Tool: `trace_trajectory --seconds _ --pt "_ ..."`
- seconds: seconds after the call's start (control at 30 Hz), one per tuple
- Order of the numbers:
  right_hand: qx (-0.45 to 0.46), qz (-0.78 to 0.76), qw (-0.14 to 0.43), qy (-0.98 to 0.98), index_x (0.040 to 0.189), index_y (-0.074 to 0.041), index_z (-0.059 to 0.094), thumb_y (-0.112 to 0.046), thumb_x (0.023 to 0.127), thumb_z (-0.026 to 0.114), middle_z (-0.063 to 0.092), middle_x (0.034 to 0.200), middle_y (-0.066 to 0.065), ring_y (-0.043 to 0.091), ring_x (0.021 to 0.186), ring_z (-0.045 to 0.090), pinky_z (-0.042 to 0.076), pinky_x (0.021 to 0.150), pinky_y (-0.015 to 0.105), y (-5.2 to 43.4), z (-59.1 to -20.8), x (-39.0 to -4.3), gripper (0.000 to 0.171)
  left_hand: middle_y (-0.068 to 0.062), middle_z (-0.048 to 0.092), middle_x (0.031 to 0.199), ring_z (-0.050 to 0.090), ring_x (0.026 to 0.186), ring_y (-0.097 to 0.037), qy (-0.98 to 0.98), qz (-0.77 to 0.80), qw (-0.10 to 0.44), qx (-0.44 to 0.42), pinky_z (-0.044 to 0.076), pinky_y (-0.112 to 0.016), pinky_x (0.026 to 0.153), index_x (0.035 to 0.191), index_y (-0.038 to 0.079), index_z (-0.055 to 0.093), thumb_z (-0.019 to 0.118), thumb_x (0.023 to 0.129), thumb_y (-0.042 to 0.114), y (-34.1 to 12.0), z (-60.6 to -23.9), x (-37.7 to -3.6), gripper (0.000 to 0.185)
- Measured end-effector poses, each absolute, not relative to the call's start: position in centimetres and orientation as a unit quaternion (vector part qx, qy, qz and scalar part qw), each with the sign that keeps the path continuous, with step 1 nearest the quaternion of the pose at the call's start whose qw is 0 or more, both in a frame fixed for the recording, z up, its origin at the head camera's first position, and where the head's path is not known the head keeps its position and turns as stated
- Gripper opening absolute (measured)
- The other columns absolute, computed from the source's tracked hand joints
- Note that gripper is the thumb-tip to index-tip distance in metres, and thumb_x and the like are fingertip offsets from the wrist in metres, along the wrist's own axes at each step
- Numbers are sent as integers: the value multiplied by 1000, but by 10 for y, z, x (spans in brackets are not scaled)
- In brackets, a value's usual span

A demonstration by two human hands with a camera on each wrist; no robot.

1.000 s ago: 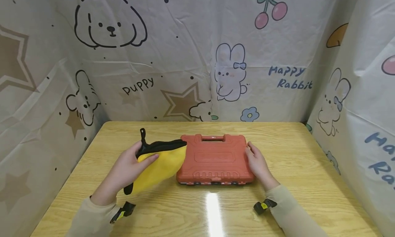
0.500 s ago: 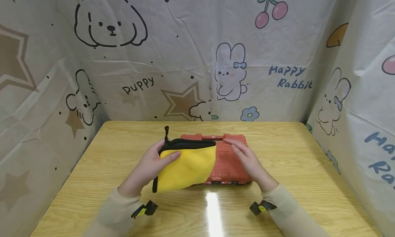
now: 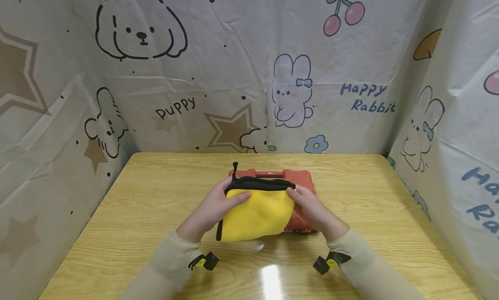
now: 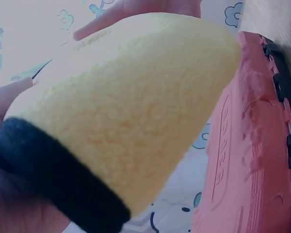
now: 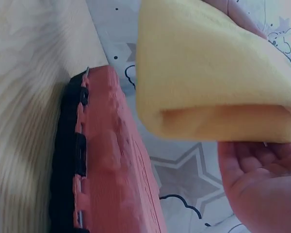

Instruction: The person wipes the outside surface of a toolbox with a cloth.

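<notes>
A folded yellow towel (image 3: 259,215) with black edging and a small black loop at its upper left corner is held up in front of the red plastic case (image 3: 303,177). My left hand (image 3: 210,210) grips the towel's left end, thumb across the front. At the other end, my right hand (image 3: 315,211) pinches the upper right corner. The left wrist view shows the fluffy towel (image 4: 121,102) and its thick black edge. Folded layers of the towel (image 5: 208,68) face the right wrist camera, with the right hand's fingers (image 5: 252,162) beneath. Most of the case is hidden.
The case lies on a wooden table (image 3: 156,183), its handle (image 3: 269,174) toward the back and black latches (image 5: 81,153) along the near side. A cartoon-printed cloth (image 3: 234,53) hangs behind the table and at both sides.
My left hand has carried the towel rightward, in front of the case. My right hand has left the case's right side and taken hold of the towel's right corner.
</notes>
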State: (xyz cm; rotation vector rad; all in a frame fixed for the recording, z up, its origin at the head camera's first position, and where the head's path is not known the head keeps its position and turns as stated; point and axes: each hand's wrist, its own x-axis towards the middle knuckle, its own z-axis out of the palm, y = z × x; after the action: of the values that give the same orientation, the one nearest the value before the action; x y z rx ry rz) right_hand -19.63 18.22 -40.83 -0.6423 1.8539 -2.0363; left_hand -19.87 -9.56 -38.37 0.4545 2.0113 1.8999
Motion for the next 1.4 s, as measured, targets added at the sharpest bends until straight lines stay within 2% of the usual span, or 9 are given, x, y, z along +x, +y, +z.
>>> trace_trajectory --seconds 0.1,0.27,0.5,0.63,0.9,1.23,1.4 --pt "-215 -732 162 626 122 -15 63 -38 106 57 70 113 -9 4 102 67 56 92 19 182 -408 -195 28 -5 71 112 69 87 -14 704 673 170 148 59 -26 80 144 3 51 70 100 19 -92 -384 -199 51" --pt "-210 -748 162 609 123 -15 64 -30 104 64 72 113 -6 8 99 70 60 85 23 181 -411 -195 24 -1 71 107 70 84 -14 690 691 172 130 60 -28 77 148 6 47 68 100 18 -89 -381 -198 53" --pt "-210 -738 214 604 138 -5 56 -31 104 64 72 114 -2 12 97 72 63 83 30 175 -411 -193 43 -1 72 97 74 78 -16 681 695 188 131 63 -32 71 138 6 49 71 99 22 -88 -385 -196 47" --pt "-207 -735 227 605 141 -3 53 -31 105 62 72 114 -2 12 97 72 63 83 31 173 -410 -191 46 -2 72 97 73 78 -16 680 696 187 134 63 -32 71 135 4 49 71 99 22 -88 -387 -196 46" --pt "-219 -689 204 660 140 14 50 -33 108 54 74 102 -3 11 86 73 62 76 28 174 -408 -187 56 -3 71 100 72 81 -15 693 687 174 136 62 -29 73 135 -1 51 70 99 17 -88 -386 -196 44" --pt "-208 -673 184 686 138 15 51 -33 110 51 75 94 1 16 80 75 64 72 33 182 -404 -178 55 -3 70 97 70 76 -14 707 670 177 143 61 -28 71 133 -3 52 69 100 18 -85 -385 -196 42" --pt "-175 -680 187 687 141 14 47 -35 110 51 75 95 2 19 82 77 65 72 38 190 -399 -173 58 -4 59 94 56 82 -15 742 639 139 147 50 -24 74 115 -3 55 66 102 17 -84 -384 -202 26"
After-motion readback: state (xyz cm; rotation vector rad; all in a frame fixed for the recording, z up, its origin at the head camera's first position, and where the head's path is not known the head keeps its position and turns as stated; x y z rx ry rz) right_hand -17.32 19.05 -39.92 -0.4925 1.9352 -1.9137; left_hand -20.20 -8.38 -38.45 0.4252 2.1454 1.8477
